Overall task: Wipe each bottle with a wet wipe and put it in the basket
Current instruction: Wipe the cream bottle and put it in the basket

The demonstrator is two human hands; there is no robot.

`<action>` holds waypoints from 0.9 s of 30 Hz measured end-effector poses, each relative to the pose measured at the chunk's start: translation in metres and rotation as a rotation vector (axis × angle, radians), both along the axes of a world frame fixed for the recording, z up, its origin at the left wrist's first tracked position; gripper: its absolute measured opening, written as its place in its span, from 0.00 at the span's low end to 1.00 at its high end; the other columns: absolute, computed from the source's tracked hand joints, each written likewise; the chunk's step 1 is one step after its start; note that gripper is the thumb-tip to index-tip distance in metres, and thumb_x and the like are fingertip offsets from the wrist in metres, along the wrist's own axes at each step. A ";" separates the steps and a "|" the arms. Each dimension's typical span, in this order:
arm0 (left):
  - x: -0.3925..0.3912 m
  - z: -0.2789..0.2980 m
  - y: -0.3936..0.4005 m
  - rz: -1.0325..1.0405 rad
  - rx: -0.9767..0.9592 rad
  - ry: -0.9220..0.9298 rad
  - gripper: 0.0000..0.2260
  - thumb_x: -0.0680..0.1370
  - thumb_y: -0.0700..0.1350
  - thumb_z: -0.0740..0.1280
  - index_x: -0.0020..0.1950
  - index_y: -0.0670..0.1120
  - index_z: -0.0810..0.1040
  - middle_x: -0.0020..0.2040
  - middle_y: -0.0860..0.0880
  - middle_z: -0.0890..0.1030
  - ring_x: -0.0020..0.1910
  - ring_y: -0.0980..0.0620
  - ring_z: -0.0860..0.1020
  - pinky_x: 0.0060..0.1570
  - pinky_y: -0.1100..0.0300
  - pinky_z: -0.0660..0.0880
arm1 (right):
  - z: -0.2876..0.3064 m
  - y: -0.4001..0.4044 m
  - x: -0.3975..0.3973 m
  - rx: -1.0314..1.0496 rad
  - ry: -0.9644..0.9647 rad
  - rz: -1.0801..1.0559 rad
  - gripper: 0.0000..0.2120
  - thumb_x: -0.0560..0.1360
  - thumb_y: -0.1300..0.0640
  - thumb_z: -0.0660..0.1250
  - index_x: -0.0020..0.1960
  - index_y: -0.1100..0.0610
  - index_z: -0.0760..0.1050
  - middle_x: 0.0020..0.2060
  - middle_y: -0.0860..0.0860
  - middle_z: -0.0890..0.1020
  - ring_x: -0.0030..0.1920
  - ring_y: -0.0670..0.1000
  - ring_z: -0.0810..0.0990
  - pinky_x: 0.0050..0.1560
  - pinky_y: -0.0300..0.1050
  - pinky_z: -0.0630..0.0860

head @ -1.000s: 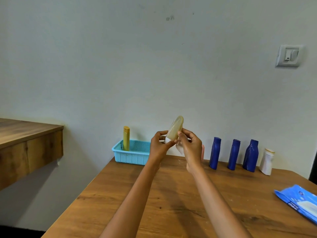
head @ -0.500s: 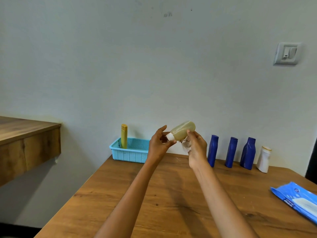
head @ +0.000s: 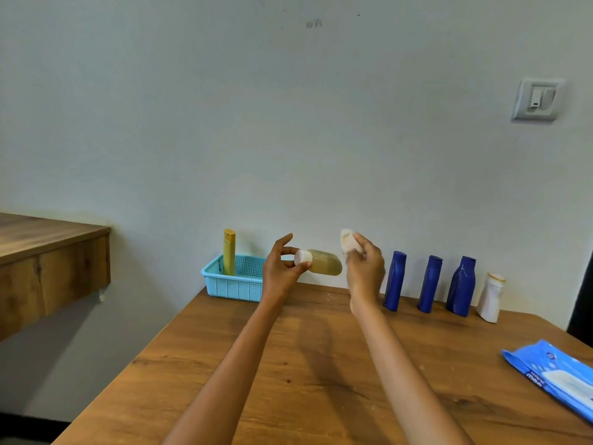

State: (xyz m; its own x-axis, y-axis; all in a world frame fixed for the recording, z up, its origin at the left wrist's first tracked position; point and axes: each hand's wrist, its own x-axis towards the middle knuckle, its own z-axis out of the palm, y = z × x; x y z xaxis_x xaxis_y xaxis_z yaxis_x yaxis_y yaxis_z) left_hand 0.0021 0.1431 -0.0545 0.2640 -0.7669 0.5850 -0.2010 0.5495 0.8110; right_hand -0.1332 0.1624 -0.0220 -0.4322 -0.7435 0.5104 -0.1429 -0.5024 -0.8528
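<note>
The left hand (head: 279, 271) is pinching the white cap of the pale bottle (head: 322, 265), which is lying sideways in the air. Just right of its base, apart from it, the right hand (head: 364, 268) is gripping a wipe (head: 348, 241) in curled fingers. The basket (head: 236, 277) is sitting behind the left fingers.

We take this for a plain room in a home: a wooden table (head: 321, 364) stands against a bare painted wall (head: 288, 123), a wall switch (head: 536, 99) sits above the table's far right end, and a wooden shelf (head: 48, 252) juts out to the table's left.
</note>
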 end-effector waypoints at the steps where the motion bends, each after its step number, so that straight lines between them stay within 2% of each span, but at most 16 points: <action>1: -0.002 0.000 0.001 -0.002 -0.007 -0.002 0.30 0.69 0.39 0.75 0.68 0.51 0.69 0.52 0.51 0.77 0.47 0.50 0.80 0.48 0.61 0.77 | 0.001 0.003 0.005 -0.030 0.132 -0.001 0.15 0.78 0.64 0.61 0.63 0.58 0.75 0.62 0.52 0.75 0.62 0.51 0.75 0.59 0.42 0.75; 4: -0.005 0.003 0.002 -0.009 -0.031 -0.017 0.29 0.70 0.39 0.75 0.67 0.51 0.68 0.51 0.51 0.78 0.44 0.54 0.80 0.46 0.61 0.79 | -0.005 0.008 0.022 -0.087 0.446 0.045 0.15 0.77 0.65 0.63 0.63 0.58 0.75 0.63 0.53 0.77 0.62 0.51 0.76 0.59 0.35 0.71; 7: -0.005 0.008 0.005 -0.008 -0.073 -0.029 0.29 0.71 0.40 0.74 0.68 0.51 0.67 0.52 0.52 0.76 0.45 0.58 0.78 0.42 0.67 0.77 | -0.009 0.013 0.029 -0.151 0.597 0.032 0.15 0.76 0.65 0.64 0.62 0.57 0.77 0.58 0.54 0.80 0.60 0.51 0.77 0.60 0.38 0.73; 8: -0.005 0.009 0.006 -0.010 -0.083 -0.025 0.30 0.71 0.41 0.74 0.68 0.52 0.67 0.52 0.52 0.76 0.45 0.58 0.79 0.42 0.67 0.77 | -0.009 0.014 0.027 -0.171 0.626 0.009 0.15 0.76 0.64 0.64 0.62 0.56 0.77 0.57 0.53 0.81 0.59 0.51 0.77 0.60 0.32 0.71; 10: -0.004 0.012 0.008 -0.016 -0.099 -0.020 0.31 0.70 0.42 0.75 0.69 0.52 0.66 0.52 0.53 0.77 0.45 0.55 0.79 0.43 0.66 0.78 | -0.009 0.016 0.017 -0.161 0.674 -0.047 0.15 0.77 0.65 0.63 0.61 0.57 0.78 0.54 0.52 0.81 0.56 0.50 0.77 0.53 0.17 0.60; 11: -0.003 0.013 0.009 -0.021 -0.102 -0.025 0.31 0.69 0.41 0.75 0.68 0.52 0.67 0.52 0.52 0.77 0.45 0.54 0.80 0.43 0.65 0.78 | -0.010 0.016 0.010 -0.144 0.683 -0.082 0.14 0.77 0.65 0.63 0.61 0.57 0.78 0.52 0.53 0.81 0.54 0.50 0.77 0.51 0.16 0.58; 12: -0.003 0.013 0.009 -0.030 -0.101 -0.035 0.31 0.69 0.40 0.75 0.68 0.52 0.67 0.52 0.52 0.77 0.45 0.52 0.80 0.43 0.64 0.78 | -0.012 0.013 0.004 -0.117 0.670 -0.097 0.14 0.76 0.65 0.64 0.60 0.58 0.78 0.50 0.54 0.81 0.52 0.50 0.78 0.52 0.19 0.62; 13: -0.004 0.013 0.009 -0.038 -0.098 -0.048 0.31 0.69 0.40 0.75 0.68 0.52 0.67 0.52 0.52 0.77 0.45 0.51 0.80 0.43 0.63 0.78 | -0.015 0.009 -0.001 -0.096 0.651 -0.099 0.14 0.76 0.66 0.64 0.59 0.58 0.79 0.49 0.55 0.82 0.50 0.49 0.78 0.57 0.27 0.67; 14: -0.004 0.013 0.009 -0.040 -0.097 -0.066 0.31 0.69 0.39 0.75 0.68 0.51 0.67 0.51 0.52 0.77 0.45 0.50 0.79 0.44 0.62 0.78 | -0.018 0.006 -0.004 -0.068 0.633 -0.103 0.13 0.75 0.66 0.65 0.58 0.57 0.79 0.48 0.55 0.82 0.49 0.49 0.78 0.61 0.41 0.72; 15: -0.005 0.012 0.008 -0.038 -0.095 -0.082 0.31 0.69 0.39 0.75 0.69 0.51 0.67 0.51 0.53 0.76 0.45 0.50 0.79 0.44 0.62 0.78 | -0.019 0.005 -0.006 -0.042 0.621 -0.109 0.13 0.75 0.65 0.66 0.58 0.56 0.79 0.48 0.54 0.82 0.49 0.48 0.78 0.62 0.49 0.73; 16: -0.005 0.012 0.007 -0.036 -0.095 -0.092 0.31 0.69 0.39 0.75 0.68 0.51 0.67 0.51 0.53 0.76 0.45 0.51 0.79 0.44 0.63 0.78 | -0.019 0.006 -0.006 -0.014 0.598 -0.096 0.13 0.75 0.64 0.66 0.59 0.56 0.79 0.49 0.54 0.82 0.50 0.49 0.78 0.61 0.48 0.74; 18: -0.005 0.011 0.007 -0.036 -0.096 -0.077 0.30 0.69 0.40 0.75 0.68 0.51 0.67 0.51 0.52 0.76 0.44 0.53 0.79 0.43 0.64 0.78 | -0.013 0.012 -0.001 -0.001 0.566 -0.036 0.13 0.77 0.59 0.65 0.61 0.57 0.77 0.52 0.54 0.81 0.51 0.47 0.78 0.51 0.25 0.71; 20: -0.003 0.012 0.007 -0.037 -0.100 -0.057 0.30 0.69 0.42 0.75 0.68 0.51 0.68 0.52 0.52 0.77 0.43 0.54 0.79 0.44 0.63 0.78 | -0.006 0.016 0.008 -0.036 0.578 -0.008 0.14 0.77 0.56 0.65 0.62 0.57 0.77 0.53 0.52 0.80 0.52 0.46 0.77 0.43 0.15 0.63; 22: -0.001 0.016 0.008 -0.036 -0.107 -0.055 0.29 0.70 0.44 0.75 0.68 0.51 0.68 0.52 0.51 0.76 0.44 0.53 0.79 0.45 0.62 0.79 | 0.000 0.023 0.019 -0.094 0.591 0.012 0.13 0.77 0.56 0.65 0.60 0.56 0.78 0.53 0.51 0.79 0.53 0.46 0.78 0.44 0.13 0.59; 23: 0.000 0.018 0.008 -0.036 -0.109 -0.056 0.29 0.70 0.44 0.75 0.68 0.52 0.68 0.52 0.52 0.76 0.45 0.53 0.79 0.45 0.62 0.79 | 0.001 0.023 0.022 -0.127 0.587 0.018 0.12 0.77 0.57 0.65 0.60 0.56 0.79 0.52 0.51 0.80 0.53 0.47 0.78 0.45 0.14 0.61; 27: 0.000 0.016 0.012 -0.074 -0.122 -0.082 0.30 0.69 0.40 0.75 0.68 0.51 0.67 0.51 0.53 0.77 0.46 0.50 0.80 0.45 0.62 0.79 | -0.004 0.020 0.011 -0.085 0.592 -0.041 0.11 0.76 0.60 0.66 0.57 0.57 0.80 0.51 0.53 0.80 0.51 0.46 0.77 0.43 0.15 0.62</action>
State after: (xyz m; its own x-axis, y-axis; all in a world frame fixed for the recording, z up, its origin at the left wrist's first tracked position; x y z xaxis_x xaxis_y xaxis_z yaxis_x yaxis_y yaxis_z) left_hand 0.0020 0.1553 -0.0384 0.1574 -0.7041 0.6924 -0.2190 0.6588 0.7197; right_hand -0.1226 0.1820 -0.0259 -0.0840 -0.6780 0.7303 -0.6022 -0.5494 -0.5793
